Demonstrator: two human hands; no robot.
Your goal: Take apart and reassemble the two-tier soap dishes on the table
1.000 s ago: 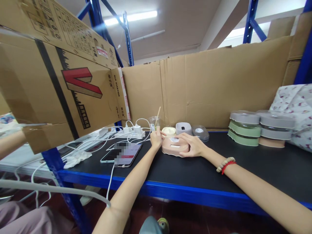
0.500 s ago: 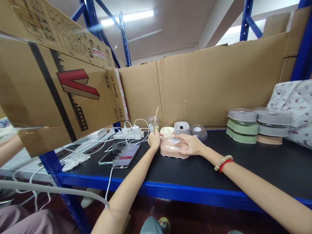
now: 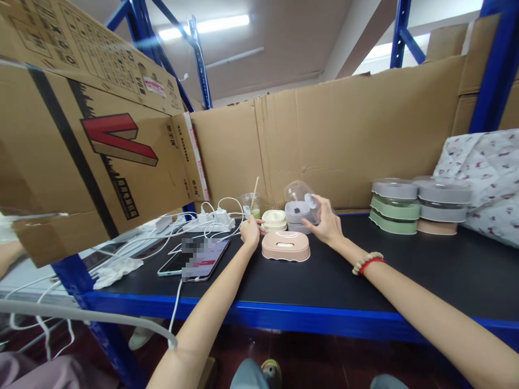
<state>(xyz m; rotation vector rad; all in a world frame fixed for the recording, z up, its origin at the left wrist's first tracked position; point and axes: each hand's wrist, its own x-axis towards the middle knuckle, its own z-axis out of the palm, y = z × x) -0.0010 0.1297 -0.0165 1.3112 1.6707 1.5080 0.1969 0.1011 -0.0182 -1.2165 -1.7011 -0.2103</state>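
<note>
My right hand (image 3: 325,222) grips a clear plastic lid (image 3: 298,190) by its edge, thumb and fingers around it. The lid is tilted up, above and in front of a pale grey box (image 3: 298,227). Closer to me, a pink oval box (image 3: 285,247) with a wavy lower edge and a slot in its top sits uncovered on the black shelf surface. My left hand (image 3: 251,231) is just left of a cream box (image 3: 274,217), its thumb and finger slightly apart; whether they touch the box is unclear. Nothing shows between them.
Grey, green and pink boxes with clear lids (image 3: 395,189) are stacked at right, beside a patterned white cloth (image 3: 482,178). Two phones (image 3: 206,262), a power strip (image 3: 214,221) with cables and a cup with a straw (image 3: 252,202) are at left. A large carton (image 3: 121,178) overhangs the left side.
The clear lid has come off the pink box, lifted up and back in my right hand. My left hand has moved off the pink box. The view has shifted slightly right.
</note>
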